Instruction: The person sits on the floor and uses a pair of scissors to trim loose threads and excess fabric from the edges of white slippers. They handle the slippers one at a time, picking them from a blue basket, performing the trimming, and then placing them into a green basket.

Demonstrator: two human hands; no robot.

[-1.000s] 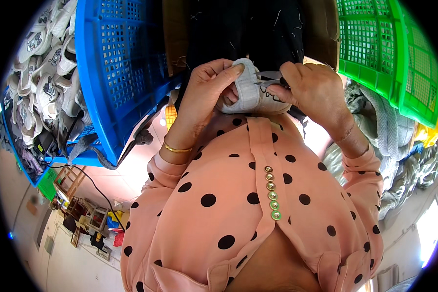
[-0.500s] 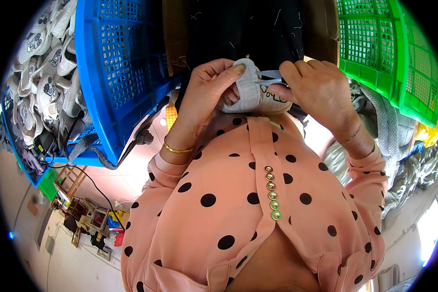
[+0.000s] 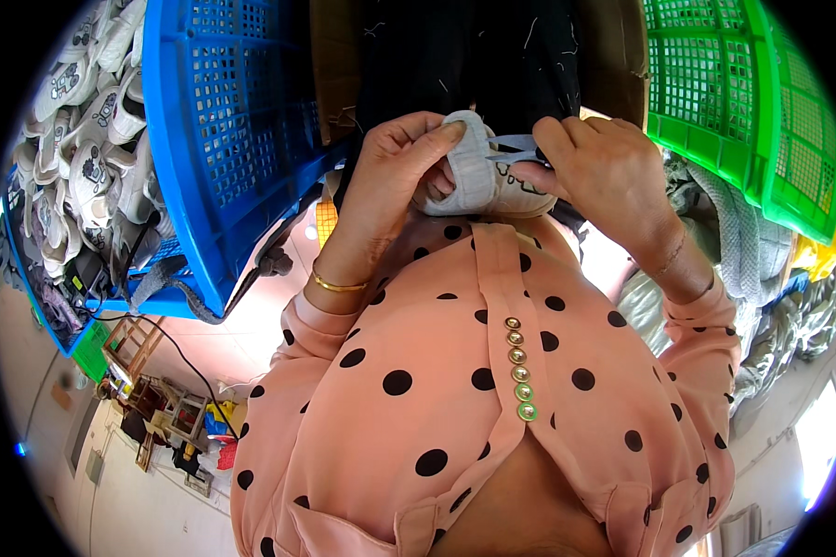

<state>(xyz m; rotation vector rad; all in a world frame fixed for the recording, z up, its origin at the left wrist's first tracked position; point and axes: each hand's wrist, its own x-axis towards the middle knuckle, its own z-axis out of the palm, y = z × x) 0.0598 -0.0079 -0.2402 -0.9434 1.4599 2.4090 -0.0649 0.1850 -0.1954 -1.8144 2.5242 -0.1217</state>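
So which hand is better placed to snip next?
Probably the right hand: it holds the snips, blades pointing at the little shoe. The left hand is busy gripping the shoe.

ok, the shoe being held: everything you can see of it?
Small, pale grey-white shoe, fabric-looking, with a broad band beside its opening and a dark outline drawing toward the toe. Opening faces left, toe right, close to the polka-dot shirt. The left hand grips it, thumb outside, fingers at the opening. Scissors in the right hand have their blades at its upper side; contact is unclear.
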